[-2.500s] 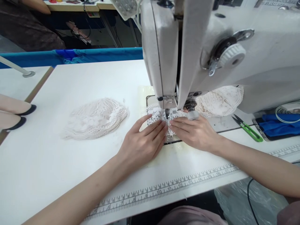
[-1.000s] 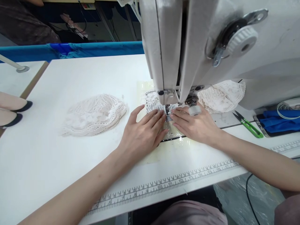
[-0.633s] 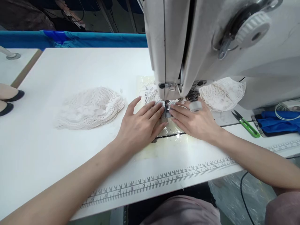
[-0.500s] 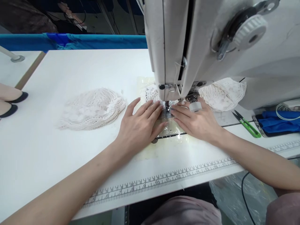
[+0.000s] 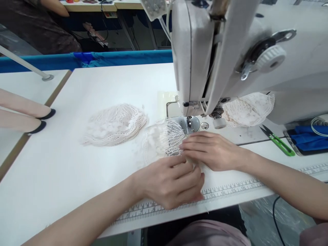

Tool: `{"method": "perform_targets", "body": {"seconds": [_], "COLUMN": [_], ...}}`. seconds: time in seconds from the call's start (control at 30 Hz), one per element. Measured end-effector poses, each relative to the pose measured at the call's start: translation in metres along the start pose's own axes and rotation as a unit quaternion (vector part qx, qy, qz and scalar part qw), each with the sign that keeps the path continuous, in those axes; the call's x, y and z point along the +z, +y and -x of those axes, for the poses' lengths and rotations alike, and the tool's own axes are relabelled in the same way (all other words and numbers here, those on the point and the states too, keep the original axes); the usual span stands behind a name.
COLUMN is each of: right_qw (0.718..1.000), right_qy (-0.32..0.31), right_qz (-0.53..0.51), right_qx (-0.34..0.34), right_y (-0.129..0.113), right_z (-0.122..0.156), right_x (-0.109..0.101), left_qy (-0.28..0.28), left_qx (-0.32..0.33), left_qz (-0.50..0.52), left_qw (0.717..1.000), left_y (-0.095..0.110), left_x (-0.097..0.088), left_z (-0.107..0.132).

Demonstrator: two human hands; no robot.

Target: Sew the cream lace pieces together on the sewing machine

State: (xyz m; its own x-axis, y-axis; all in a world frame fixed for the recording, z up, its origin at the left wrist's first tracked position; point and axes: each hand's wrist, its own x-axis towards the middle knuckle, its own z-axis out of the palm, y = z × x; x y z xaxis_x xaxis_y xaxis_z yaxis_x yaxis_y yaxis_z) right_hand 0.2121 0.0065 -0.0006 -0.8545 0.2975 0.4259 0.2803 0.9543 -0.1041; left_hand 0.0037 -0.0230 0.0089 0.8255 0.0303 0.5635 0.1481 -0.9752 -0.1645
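A white lace piece (image 5: 153, 140) lies on the table in front of the sewing machine (image 5: 188, 61), its upper edge next to the round needle plate (image 5: 194, 127). My left hand (image 5: 174, 181) is closed at the lace's near edge, fingers curled and thumb hidden; it seems to pinch the lace there. Fingers stretched and together, my right hand (image 5: 212, 150) rests flat with its tips on the lace's right side. To the left sits a stack of lace pieces (image 5: 116, 124). Another lace pile (image 5: 249, 109) lies behind the needle area, at the right.
Green thread snips (image 5: 279, 141) lie right of the machine, beside a dark tray (image 5: 294, 145) with blue cloth (image 5: 311, 136). A printed ruler (image 5: 217, 196) runs along the front edge. Two pale leg-like forms with black tips (image 5: 36, 126) reach in from the left. A person (image 5: 38, 27) is beyond the table.
The lace has come out from under the needle toward me. My left hand has moved nearer and curled closed; my right hand has slid nearer. The camera view has shifted.
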Motion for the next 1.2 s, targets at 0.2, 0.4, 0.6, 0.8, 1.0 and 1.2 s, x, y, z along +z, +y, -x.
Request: {"method": "perform_targets", "body": {"seconds": [0.2, 0.4, 0.6, 0.8, 1.0, 1.2], "right_qw": [0.995, 0.992, 0.988, 0.932, 0.935, 0.953], "right_qy": [0.04, 0.05, 0.087, 0.086, 0.068, 0.078], "right_qz": [-0.095, -0.11, -0.101, -0.178, -0.173, -0.14], "right_qx": [0.011, 0.044, 0.076, 0.304, 0.302, 0.256], "right_y": [0.002, 0.005, 0.001, -0.009, -0.009, -0.01], "right_z": [0.005, 0.01, 0.008, 0.001, 0.003, 0.004], "right_x": [-0.009, -0.006, -0.006, -0.005, -0.002, 0.0], "left_qy": [-0.047, -0.116, -0.057, 0.046, 0.03, 0.036], "left_qx": [-0.347, -0.354, -0.386, -0.416, -0.348, -0.301], "left_qz": [-0.13, -0.158, -0.084, 0.066, 0.01, -0.038], "left_qw": [0.928, 0.915, 0.917, 0.906, 0.937, 0.952], "left_y": [-0.021, -0.02, -0.015, -0.006, -0.001, -0.006], "left_x": [0.0, 0.01, 0.006, -0.005, -0.003, 0.006], "left_z": [0.007, 0.004, 0.002, -0.008, -0.007, 0.0]}}
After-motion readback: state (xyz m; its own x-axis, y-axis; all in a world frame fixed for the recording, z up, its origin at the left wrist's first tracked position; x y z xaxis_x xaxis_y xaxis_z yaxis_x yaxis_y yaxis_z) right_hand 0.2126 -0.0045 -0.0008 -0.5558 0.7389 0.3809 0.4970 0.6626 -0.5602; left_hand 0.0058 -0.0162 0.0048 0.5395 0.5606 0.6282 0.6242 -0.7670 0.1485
